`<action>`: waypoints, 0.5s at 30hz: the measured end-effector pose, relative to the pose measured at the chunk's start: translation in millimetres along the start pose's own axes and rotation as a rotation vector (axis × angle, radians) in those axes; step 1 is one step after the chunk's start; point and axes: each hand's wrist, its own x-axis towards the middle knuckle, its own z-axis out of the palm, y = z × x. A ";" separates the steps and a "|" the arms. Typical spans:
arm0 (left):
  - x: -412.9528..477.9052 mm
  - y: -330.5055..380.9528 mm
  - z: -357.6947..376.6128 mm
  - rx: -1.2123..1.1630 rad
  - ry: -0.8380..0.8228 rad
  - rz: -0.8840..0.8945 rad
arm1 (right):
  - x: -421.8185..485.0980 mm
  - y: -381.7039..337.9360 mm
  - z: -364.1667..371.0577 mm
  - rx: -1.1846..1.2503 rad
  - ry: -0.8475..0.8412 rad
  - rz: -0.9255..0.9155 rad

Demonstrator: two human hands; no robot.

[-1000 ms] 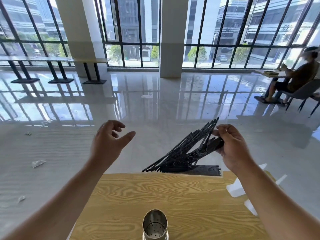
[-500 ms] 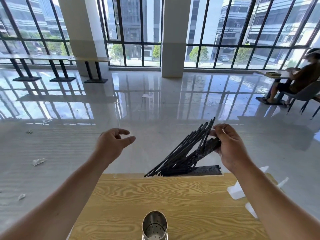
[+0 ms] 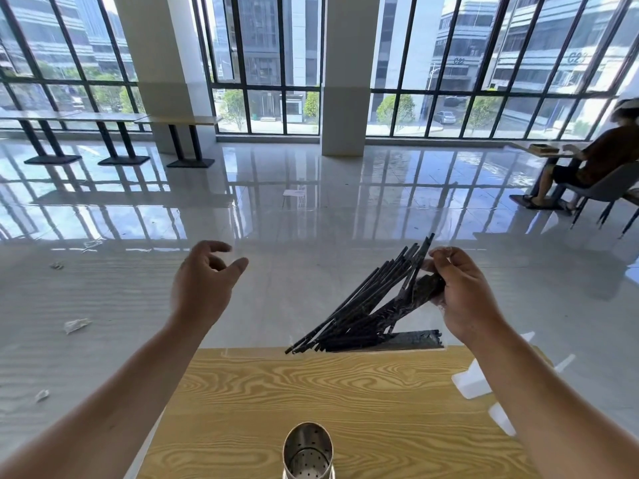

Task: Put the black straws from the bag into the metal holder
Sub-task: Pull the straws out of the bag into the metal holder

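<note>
A glossy tiled floor [image 3: 311, 209] fills the room up to a wall of tall windows [image 3: 262, 63], with a white pillar [image 3: 342, 74] in the middle and a row of long tables [image 3: 103, 117] at the far left. At the far right a person [image 3: 594, 157] sits on a chair at another table.

Nearest the camera is a wood-grain table [image 3: 345, 402]. Two bare forearms reach out over it. The left hand [image 3: 204, 285] hangs in the air beyond the far edge, released, fingers loosely curled and thumb out, holding nothing, well apart from the straws. The right hand [image 3: 463, 292] is raised at the right and pinches the upper end of the bundle with its fingertips [image 3: 437, 254], the clear bag [image 3: 425, 288] crumpled against its palm.

The black straws [image 3: 366, 305] are in that bag — a fanned sheaf with its long axis on a slant. The low ends sit at the table's far edge and point down and left; the high ends point up and right, a few poking past the fingers. A dark flat strip lies along the edge under them; whether it is more straws or shadow I cannot tell.

The metal holder [image 3: 307, 451] stands at the near edge, mouth open to the camera, holes in its base — nothing between it and the bundle but bare wood.

White shapes [image 3: 470, 382] show past the table's right side. Small scraps [image 3: 76, 324] litter the floor at the left.
</note>
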 end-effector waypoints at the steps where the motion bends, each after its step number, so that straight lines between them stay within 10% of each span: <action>1: -0.6 0.0 -0.3 0.014 0.032 0.004 | 0.3 -1.0 0.4 0.002 -0.006 -0.004; 8: -2.7 1.1 -3.3 -0.081 -0.071 -0.101 | 3.6 -6.3 -0.4 0.020 -0.026 -0.021; 15: -10.6 14.6 -0.2 -0.510 -0.519 -0.372 | 1.9 -6.2 1.6 0.017 -0.035 -0.020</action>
